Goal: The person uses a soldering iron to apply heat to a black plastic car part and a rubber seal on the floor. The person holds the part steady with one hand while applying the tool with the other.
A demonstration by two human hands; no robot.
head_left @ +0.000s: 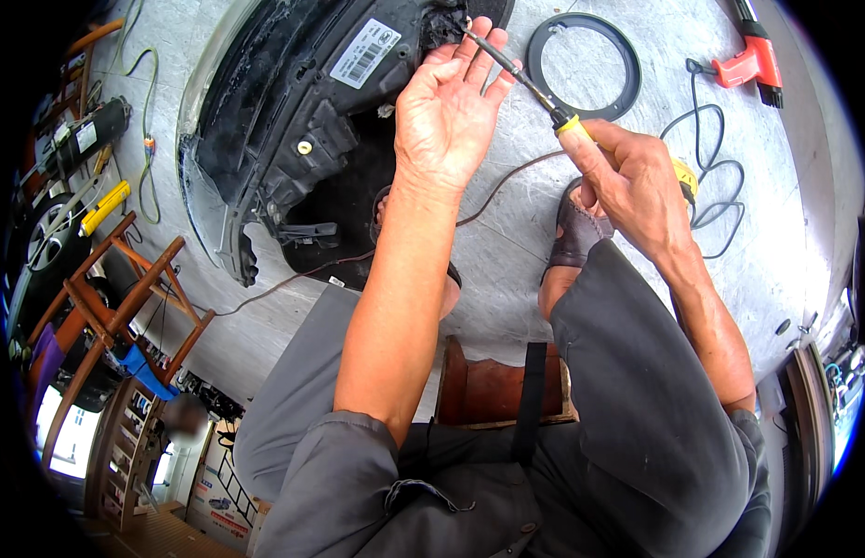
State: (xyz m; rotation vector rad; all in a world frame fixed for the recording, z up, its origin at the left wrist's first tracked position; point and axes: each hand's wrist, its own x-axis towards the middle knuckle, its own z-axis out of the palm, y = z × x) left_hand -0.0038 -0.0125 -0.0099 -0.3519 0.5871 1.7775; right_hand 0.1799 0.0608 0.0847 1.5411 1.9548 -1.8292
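Observation:
My right hand [627, 172] grips the yellow-and-black handle of a soldering iron [516, 73]; its slim metal shaft points up and left. Palm up, my left hand [451, 116] has its fingers stretched out, and the shaft crosses in front of its fingertips. The iron's tip is at the edge of a large black car headlight housing [297, 121], by a dark, rough-looking spot. I cannot tell whether the tip touches it. A white barcode label [365, 54] is stuck on the housing, whose clear rim curves along its left side.
A black ring [627, 70] lies right of the housing. At the upper right is a red heat gun [750, 63], with a looped dark cord [720, 153] below. A brown cable [507, 181] crosses the floor between my feet. Wooden stools [125, 288] and a yellow tool [105, 207] are at left.

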